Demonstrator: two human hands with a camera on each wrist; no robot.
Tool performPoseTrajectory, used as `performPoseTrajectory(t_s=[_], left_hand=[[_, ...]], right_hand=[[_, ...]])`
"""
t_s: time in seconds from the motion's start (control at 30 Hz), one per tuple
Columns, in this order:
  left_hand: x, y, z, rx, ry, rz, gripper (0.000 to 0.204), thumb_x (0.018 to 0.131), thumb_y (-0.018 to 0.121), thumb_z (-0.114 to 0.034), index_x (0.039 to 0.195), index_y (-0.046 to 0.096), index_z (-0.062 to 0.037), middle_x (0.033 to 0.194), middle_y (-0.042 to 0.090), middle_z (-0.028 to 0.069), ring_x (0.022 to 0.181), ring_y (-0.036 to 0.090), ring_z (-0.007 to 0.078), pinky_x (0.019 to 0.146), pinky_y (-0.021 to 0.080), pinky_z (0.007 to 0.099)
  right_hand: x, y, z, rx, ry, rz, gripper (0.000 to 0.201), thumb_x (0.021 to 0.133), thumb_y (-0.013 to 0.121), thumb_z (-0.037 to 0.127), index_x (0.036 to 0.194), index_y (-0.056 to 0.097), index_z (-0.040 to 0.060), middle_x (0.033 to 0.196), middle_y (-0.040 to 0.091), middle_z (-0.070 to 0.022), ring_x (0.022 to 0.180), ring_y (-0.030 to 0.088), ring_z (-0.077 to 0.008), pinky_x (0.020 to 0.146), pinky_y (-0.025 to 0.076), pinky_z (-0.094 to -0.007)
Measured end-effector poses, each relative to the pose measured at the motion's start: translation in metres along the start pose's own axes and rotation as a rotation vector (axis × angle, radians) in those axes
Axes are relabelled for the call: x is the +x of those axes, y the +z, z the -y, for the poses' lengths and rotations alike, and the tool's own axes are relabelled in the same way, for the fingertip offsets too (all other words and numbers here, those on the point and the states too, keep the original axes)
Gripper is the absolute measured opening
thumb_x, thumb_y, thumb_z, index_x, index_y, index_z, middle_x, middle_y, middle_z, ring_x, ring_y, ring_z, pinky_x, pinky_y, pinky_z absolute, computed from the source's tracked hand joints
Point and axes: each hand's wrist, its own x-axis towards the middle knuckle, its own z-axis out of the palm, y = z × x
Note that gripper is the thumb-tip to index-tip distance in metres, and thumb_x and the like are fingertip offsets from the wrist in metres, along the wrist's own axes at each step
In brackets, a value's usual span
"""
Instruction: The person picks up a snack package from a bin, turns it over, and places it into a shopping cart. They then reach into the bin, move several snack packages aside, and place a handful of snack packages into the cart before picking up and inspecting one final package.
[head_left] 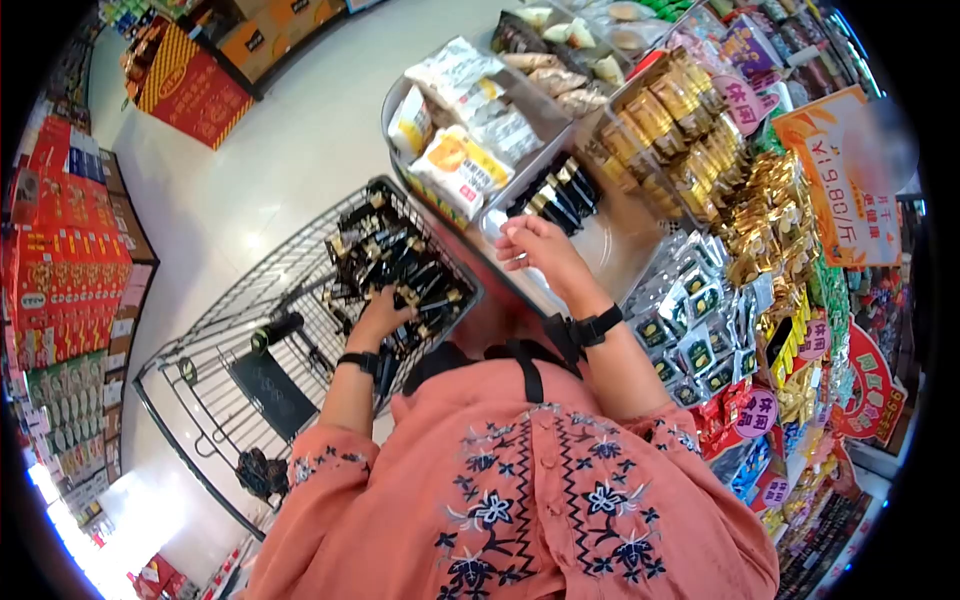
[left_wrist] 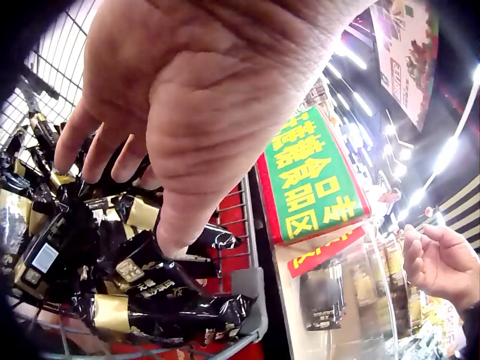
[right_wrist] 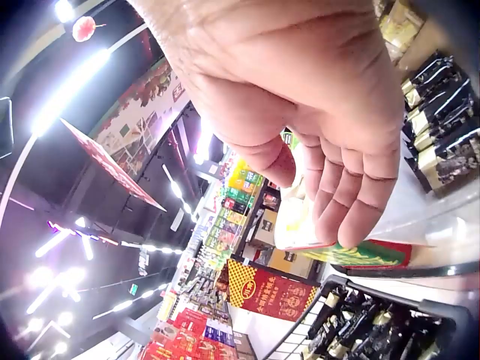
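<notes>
My left hand (head_left: 380, 318) reaches down into a shopping cart (head_left: 215, 312) onto a pile of black packets with gold bands (head_left: 375, 238). In the left wrist view its fingers (left_wrist: 112, 154) are spread and point down among the packets, the thumb apart from them beside a gold band. My right hand (head_left: 545, 255) hovers over a clear bin (head_left: 600, 250), its fingers loosely bent and nothing in them. A row of the same black packets (head_left: 562, 195) lies at the far end of that bin.
Beside this bin stand a bin of white and orange bags (head_left: 465, 165) and one of gold-wrapped packets (head_left: 680, 120). Silvery packets (head_left: 690, 310) are heaped at the right. Red boxes (head_left: 65, 270) are stacked at the left, across a tiled floor (head_left: 290, 120).
</notes>
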Motion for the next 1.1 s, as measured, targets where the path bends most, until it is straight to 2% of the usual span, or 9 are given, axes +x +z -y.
performPoseTrajectory(t_s=[0.1, 0.17, 0.27, 0.5, 0.63, 0.67, 0.77, 0.97, 1.1], left_hand=[[0.005, 0.013, 0.016, -0.145, 0.068, -0.034, 0.084, 0.074, 0.081, -0.034, 0.136, 0.044, 0.0093, 0.123, 0.059, 0.0329, 0.117, 0.058, 0.0422, 0.101, 0.045, 0.0413], [0.005, 0.012, 0.018, -0.186, -0.006, 0.006, 0.085, 0.073, 0.081, -0.038, 0.134, 0.046, 0.0098, 0.119, 0.061, 0.0314, 0.114, 0.06, 0.0411, 0.1, 0.046, 0.0408], [0.003, 0.008, 0.015, -0.105, -0.059, 0.053, 0.088, 0.072, 0.08, -0.044, 0.134, 0.048, 0.0095, 0.124, 0.06, 0.0303, 0.118, 0.058, 0.0393, 0.101, 0.045, 0.0405], [0.003, 0.013, 0.021, -0.099, -0.08, 0.109, 0.085, 0.073, 0.079, -0.042, 0.135, 0.048, 0.0069, 0.127, 0.057, 0.031, 0.12, 0.056, 0.0407, 0.103, 0.043, 0.0402], [0.002, 0.015, 0.02, -0.153, -0.047, 0.14, 0.062, 0.077, 0.078, -0.034, 0.124, 0.057, 0.0014, 0.114, 0.065, 0.026, 0.107, 0.063, 0.0382, 0.09, 0.05, 0.041], [0.001, 0.017, 0.02, -0.109, -0.017, 0.104, 0.051, 0.079, 0.077, -0.029, 0.118, 0.061, 0.0, 0.108, 0.067, 0.0231, 0.101, 0.065, 0.0366, 0.085, 0.051, 0.0416], [-0.001, 0.016, 0.011, -0.128, 0.019, 0.117, 0.046, 0.08, 0.075, -0.028, 0.115, 0.063, -0.0003, 0.107, 0.067, 0.0226, 0.101, 0.065, 0.036, 0.086, 0.051, 0.042], [0.013, 0.03, 0.023, 0.017, 0.239, -0.027, 0.039, 0.082, 0.073, -0.029, 0.107, 0.065, -0.0003, 0.097, 0.068, 0.0209, 0.093, 0.066, 0.036, 0.084, 0.051, 0.041], [0.006, 0.008, 0.002, -0.233, 0.074, -0.006, 0.041, 0.082, 0.072, -0.031, 0.106, 0.063, 0.0002, 0.088, 0.067, 0.0155, 0.085, 0.067, 0.0286, 0.076, 0.052, 0.0377]], right_hand=[[0.004, 0.004, -0.015, -0.003, 0.025, 0.051, 0.025, 0.096, 0.057, 0.023, 0.11, 0.058, 0.0023, 0.096, 0.067, -0.0083, 0.081, 0.066, -0.0156, 0.07, 0.055, -0.0276], [0.006, 0.007, -0.023, -0.022, 0.051, 0.031, 0.025, 0.096, 0.057, 0.023, 0.11, 0.059, 0.0016, 0.095, 0.067, -0.0087, 0.08, 0.067, -0.0156, 0.069, 0.055, -0.0269], [0.001, 0.013, -0.026, -0.031, 0.092, 0.015, 0.025, 0.098, 0.057, 0.024, 0.11, 0.06, 0.0021, 0.098, 0.067, -0.0098, 0.083, 0.066, -0.0166, 0.073, 0.055, -0.0282], [-0.001, 0.014, -0.039, -0.031, 0.142, 0.023, 0.024, 0.098, 0.057, 0.026, 0.108, 0.061, 0.0051, 0.098, 0.067, -0.009, 0.085, 0.066, -0.0167, 0.074, 0.055, -0.0287], [-0.002, 0.013, -0.043, -0.031, 0.146, 0.013, 0.023, 0.098, 0.057, 0.026, 0.108, 0.061, 0.0053, 0.098, 0.067, -0.0082, 0.085, 0.065, -0.0158, 0.074, 0.054, -0.0278], [-0.002, 0.014, -0.044, -0.033, 0.151, 0.005, 0.023, 0.098, 0.057, 0.026, 0.107, 0.061, 0.0053, 0.098, 0.067, -0.008, 0.085, 0.065, -0.0157, 0.073, 0.054, -0.0276], [-0.006, 0.015, -0.041, -0.035, 0.153, 0.001, 0.023, 0.098, 0.057, 0.026, 0.108, 0.061, 0.0052, 0.098, 0.067, -0.0075, 0.085, 0.065, -0.0151, 0.073, 0.054, -0.0271], [-0.009, 0.017, -0.04, -0.034, 0.157, 0.005, 0.023, 0.099, 0.056, 0.025, 0.11, 0.061, 0.005, 0.1, 0.066, -0.0075, 0.086, 0.064, -0.0149, 0.074, 0.054, -0.0273], [-0.009, 0.017, -0.043, -0.022, 0.166, -0.001, 0.023, 0.099, 0.055, 0.025, 0.109, 0.061, 0.0051, 0.101, 0.066, -0.0078, 0.087, 0.064, -0.0149, 0.074, 0.054, -0.0276]])
